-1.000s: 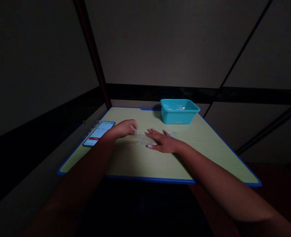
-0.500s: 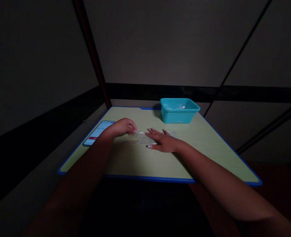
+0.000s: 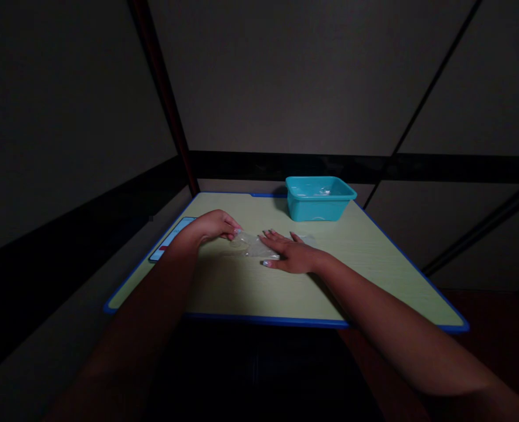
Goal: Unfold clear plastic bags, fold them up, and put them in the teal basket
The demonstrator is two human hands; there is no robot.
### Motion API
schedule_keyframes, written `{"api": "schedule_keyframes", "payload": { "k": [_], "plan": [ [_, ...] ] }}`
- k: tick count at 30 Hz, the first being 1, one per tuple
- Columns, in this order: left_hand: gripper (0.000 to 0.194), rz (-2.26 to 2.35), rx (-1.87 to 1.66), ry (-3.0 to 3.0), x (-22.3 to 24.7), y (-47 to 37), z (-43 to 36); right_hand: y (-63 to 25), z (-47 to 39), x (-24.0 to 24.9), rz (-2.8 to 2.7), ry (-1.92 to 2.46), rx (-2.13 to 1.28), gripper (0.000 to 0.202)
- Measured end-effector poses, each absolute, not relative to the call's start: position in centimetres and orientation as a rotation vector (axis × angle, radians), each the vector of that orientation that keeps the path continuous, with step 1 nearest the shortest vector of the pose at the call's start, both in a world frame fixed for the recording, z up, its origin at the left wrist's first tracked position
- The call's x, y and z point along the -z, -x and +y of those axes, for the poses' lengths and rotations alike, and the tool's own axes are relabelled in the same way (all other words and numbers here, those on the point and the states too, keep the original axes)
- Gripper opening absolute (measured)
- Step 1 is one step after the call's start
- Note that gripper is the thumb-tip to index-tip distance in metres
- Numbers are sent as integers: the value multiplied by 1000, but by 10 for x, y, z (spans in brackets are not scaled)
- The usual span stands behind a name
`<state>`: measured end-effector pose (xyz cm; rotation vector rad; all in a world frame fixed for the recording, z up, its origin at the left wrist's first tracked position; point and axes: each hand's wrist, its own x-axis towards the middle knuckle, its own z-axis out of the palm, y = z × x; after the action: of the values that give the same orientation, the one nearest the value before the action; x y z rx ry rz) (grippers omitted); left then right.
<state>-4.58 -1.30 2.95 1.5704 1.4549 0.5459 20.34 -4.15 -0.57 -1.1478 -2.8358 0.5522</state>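
Note:
A clear plastic bag lies across the middle of the pale table, thin and wrinkled. Its left end is pinched between the thumb and fingers of my left hand, which lifts that end slightly. My right hand rests flat on the bag with fingers spread, pressing it against the tabletop. Part of the bag is hidden under that hand, and a bit of it shows beyond the fingers on the right.
A turquoise plastic basket stands at the table's back right, with something clear and shiny inside. A phone with a lit screen lies at the left, partly behind my left arm. The yellowish table has a blue edge; dark walls stand behind and left.
My left hand has moved slightly left, drawing the bag's left end with it; that end looks more raised and opened out. My right hand stays in place.

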Motion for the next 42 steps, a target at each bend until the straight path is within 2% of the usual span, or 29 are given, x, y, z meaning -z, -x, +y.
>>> {"api": "schedule_keyframes", "payload": {
  "k": [5, 20, 34, 37, 40, 42],
  "plan": [
    [4, 1487, -527, -1548, -28, 44, -13, -203, -43, 3, -2845, 1155, -553, 79],
    [9, 1511, -341, -1806, -35, 48, -12, -200, -45, 1, -2846, 1179, -522, 80],
    [36, 1584, -87, -1691, -31, 50, -13, -200, -46, -1, -2860, 1195, -521, 80],
    [38, 1756, -327, -1811, -34, 50, -12, -201, -46, -1, -2864, 1185, -523, 79],
    [32, 1881, -942, -1937, -32, 41, -11, -201, -45, 0, -2866, 1177, -519, 79],
    [26, 1772, -1223, -1997, -28, 30, -13, -201, -45, 1, -2868, 1180, -514, 80]
  ]
}}
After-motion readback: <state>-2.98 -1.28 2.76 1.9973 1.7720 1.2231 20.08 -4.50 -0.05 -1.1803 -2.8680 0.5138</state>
